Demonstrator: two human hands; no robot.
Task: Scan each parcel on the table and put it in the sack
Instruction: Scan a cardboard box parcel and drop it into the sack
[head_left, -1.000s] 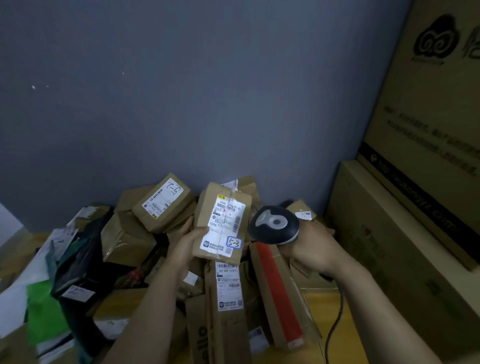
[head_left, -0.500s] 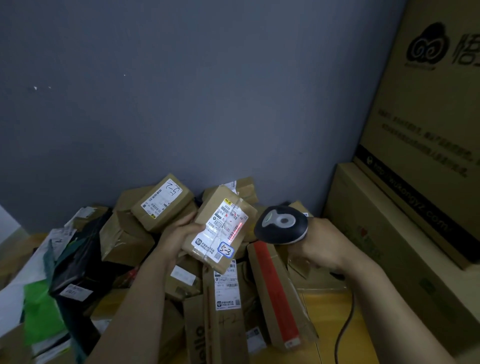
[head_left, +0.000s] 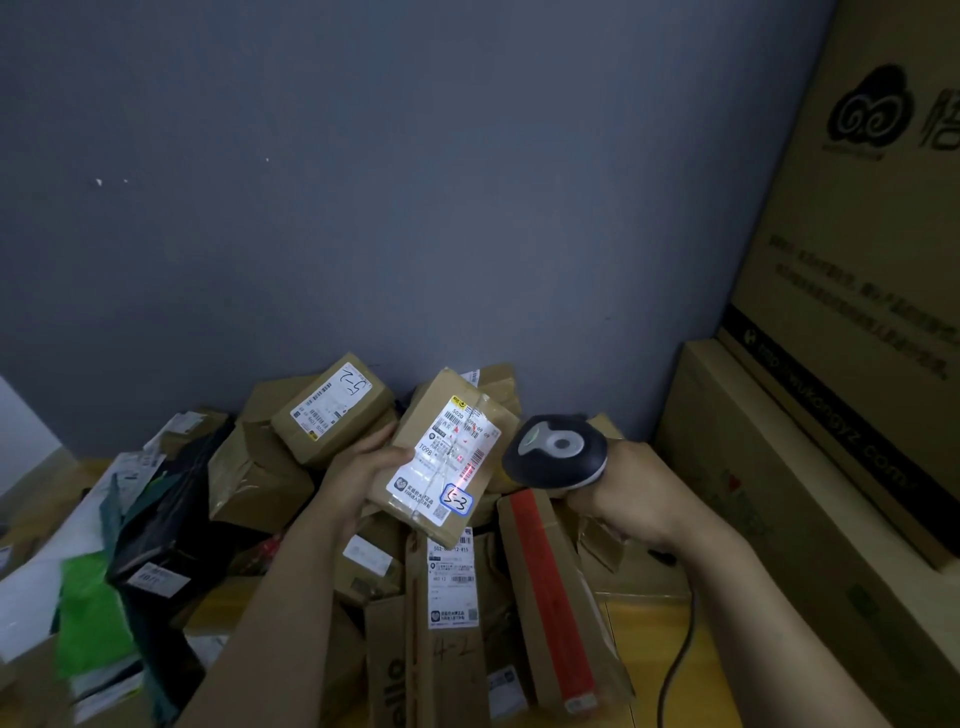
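Scanning underway: small cardboard parcel (head_left: 441, 462) is held above the parcel pile (head_left: 332, 410), left hand (head_left: 358, 473) fingers curled round its left edge; barcode scanner (head_left: 558, 449) is gripped by right hand (head_left: 628, 499). Judged light, stiff; edges are best gripped.

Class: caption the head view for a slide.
Left hand holds a labelled cardboard parcel while the right hand aims a barcode scanner at its label.

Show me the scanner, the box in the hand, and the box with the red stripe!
scanner (head_left: 558, 451): head view, on its dark rounded top.
held box (head_left: 448, 461): head view, on its white label.
red-striped box (head_left: 544, 571): head view, on the red stripe.
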